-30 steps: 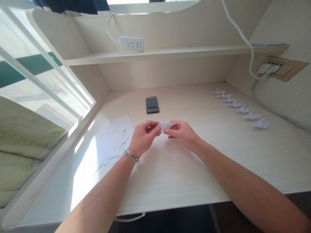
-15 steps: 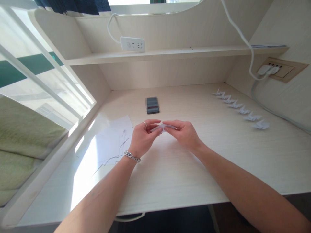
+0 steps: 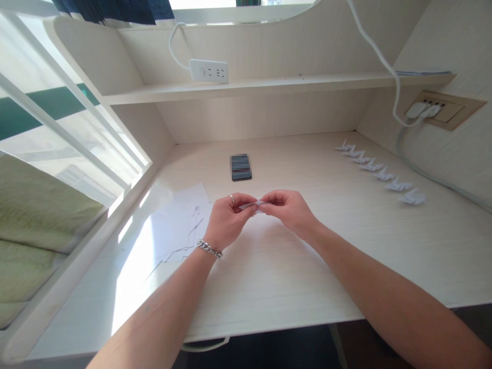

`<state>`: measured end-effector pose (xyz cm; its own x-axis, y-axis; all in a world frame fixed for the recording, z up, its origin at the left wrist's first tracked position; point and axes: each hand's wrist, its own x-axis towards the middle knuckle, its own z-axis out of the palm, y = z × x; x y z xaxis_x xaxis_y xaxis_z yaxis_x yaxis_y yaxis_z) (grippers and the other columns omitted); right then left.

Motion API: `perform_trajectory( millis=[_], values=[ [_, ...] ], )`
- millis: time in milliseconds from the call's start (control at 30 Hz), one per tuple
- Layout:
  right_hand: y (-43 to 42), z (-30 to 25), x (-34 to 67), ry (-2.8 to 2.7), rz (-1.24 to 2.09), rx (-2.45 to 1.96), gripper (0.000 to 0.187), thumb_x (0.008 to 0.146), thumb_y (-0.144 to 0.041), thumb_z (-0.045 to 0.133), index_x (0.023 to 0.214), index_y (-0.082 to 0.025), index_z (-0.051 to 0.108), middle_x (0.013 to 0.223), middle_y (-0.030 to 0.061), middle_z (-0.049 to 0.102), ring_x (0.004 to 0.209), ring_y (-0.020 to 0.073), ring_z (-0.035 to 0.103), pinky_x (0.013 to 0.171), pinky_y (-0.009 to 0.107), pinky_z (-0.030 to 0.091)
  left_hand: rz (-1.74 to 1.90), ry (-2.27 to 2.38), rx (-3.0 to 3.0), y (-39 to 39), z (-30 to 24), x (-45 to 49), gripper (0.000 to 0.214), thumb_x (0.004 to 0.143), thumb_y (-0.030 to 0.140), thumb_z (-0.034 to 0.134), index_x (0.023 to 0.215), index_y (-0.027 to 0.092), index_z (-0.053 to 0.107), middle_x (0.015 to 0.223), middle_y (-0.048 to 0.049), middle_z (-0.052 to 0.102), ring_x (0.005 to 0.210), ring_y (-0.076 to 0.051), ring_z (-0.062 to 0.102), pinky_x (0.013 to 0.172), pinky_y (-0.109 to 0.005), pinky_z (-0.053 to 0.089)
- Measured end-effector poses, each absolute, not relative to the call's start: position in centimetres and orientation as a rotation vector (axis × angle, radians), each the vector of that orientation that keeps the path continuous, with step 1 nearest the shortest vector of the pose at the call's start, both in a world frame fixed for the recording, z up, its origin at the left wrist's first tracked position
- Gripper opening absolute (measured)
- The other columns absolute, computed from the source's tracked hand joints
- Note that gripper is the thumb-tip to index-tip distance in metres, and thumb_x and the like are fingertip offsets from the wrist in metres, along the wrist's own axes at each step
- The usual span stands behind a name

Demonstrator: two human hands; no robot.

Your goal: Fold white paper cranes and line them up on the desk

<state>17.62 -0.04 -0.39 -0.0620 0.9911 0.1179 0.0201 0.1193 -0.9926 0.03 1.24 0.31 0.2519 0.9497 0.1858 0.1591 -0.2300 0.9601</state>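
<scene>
Between my two hands, above the middle of the desk, is a small folded piece of white paper (image 3: pixel 259 202). My left hand (image 3: pixel 229 215), with a ring and a chain bracelet, pinches its left side between thumb and fingers. My right hand (image 3: pixel 290 209) pinches the other side, its fingertips almost meeting those of the left. Most of the paper is covered by the fingers, so its exact folded shape cannot be told.
On the left of the desk (image 3: pixel 269 277) lie loose white paper sheets (image 3: pixel 172 220), partly in bright sun. A dark phone (image 3: pixel 241 168) lies beyond my hands. Several white paper cranes (image 3: pixel 412 197) stand in a row at right. A power strip (image 3: pixel 208 70) rests on the shelf.
My right fingers have closed in tighter around the paper, and less of it shows on the right. My left hand has barely moved.
</scene>
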Motion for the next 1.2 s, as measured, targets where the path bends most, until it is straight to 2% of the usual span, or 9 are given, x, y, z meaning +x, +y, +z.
perform_trajectory(
  millis=[167, 433, 733, 1200],
  values=[
    [-0.17, -0.21, 17.58, -1.360, 1.128, -1.121, 0.012, 0.071, -0.028, 0.073, 0.077, -0.018, 0.073, 0.074, 0.0031, 0.071, 0.069, 0.0162, 0.063, 0.067, 0.031, 0.050, 1.051, 1.011, 1.567, 1.32, 0.28, 0.10, 0.022, 0.073, 0.032, 0.076, 0.086, 0.015, 0.071, 0.081, -0.0076, 0.074, 0.075, -0.019, 0.069, 0.072, -0.032, 0.056],
    [-0.45, 0.55, 17.56, -1.211, 1.295, -1.088, 0.013, 0.066, -0.027, 0.076, 0.076, -0.019, 0.076, 0.076, 0.0030, 0.072, 0.077, 0.0172, 0.066, 0.073, 0.033, 0.054, 1.060, 0.984, 1.456, 1.43, 0.47, 0.12, 0.017, 0.072, 0.025, 0.075, 0.084, 0.014, 0.071, 0.077, -0.0054, 0.072, 0.070, -0.017, 0.067, 0.069, -0.031, 0.056],
    [-0.45, 0.42, 17.81, -1.214, 1.305, -1.058, 0.012, 0.065, -0.025, 0.078, 0.075, -0.018, 0.075, 0.072, 0.0028, 0.072, 0.073, 0.0171, 0.067, 0.070, 0.032, 0.054, 1.021, 0.984, 1.502, 1.23, 0.46, -0.01, 0.016, 0.073, 0.027, 0.075, 0.083, 0.016, 0.071, 0.078, -0.0053, 0.072, 0.073, -0.017, 0.067, 0.070, -0.031, 0.055],
    [-0.51, 0.55, 17.86, -1.191, 1.395, -1.027, 0.010, 0.064, -0.022, 0.078, 0.073, -0.018, 0.076, 0.072, 0.0041, 0.073, 0.072, 0.0183, 0.069, 0.069, 0.032, 0.054, 1.027, 0.935, 1.511, 1.26, 1.02, 0.00, 0.005, 0.071, 0.018, 0.072, 0.076, 0.015, 0.070, 0.067, -0.0012, 0.067, 0.064, -0.012, 0.060, 0.064, -0.026, 0.049]
  ],
)
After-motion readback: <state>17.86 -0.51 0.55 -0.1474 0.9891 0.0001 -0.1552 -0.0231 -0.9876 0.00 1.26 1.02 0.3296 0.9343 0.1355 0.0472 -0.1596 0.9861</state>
